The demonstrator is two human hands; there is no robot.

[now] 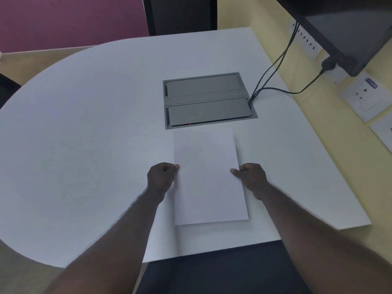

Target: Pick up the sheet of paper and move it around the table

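A big white worktop (84, 134) with a round edge fills the room, next to a pale yellow wall (275, 49) with white sockets (364, 96). A grey metal box (206, 100) with two flat lids is set into the worktop, and black cables (273, 66) run from it up to the wall. A dark screen (347, 30) hangs in the top corner.

The sheet of paper (209, 177) is white and plain. It sits just in front of the grey box, near the person. The left hand (161, 177) pinches its left edge and the right hand (252, 177) pinches its right edge. The fingers are closed on the paper. A soft shadow shows under its near edge, so that end looks a little lifted.
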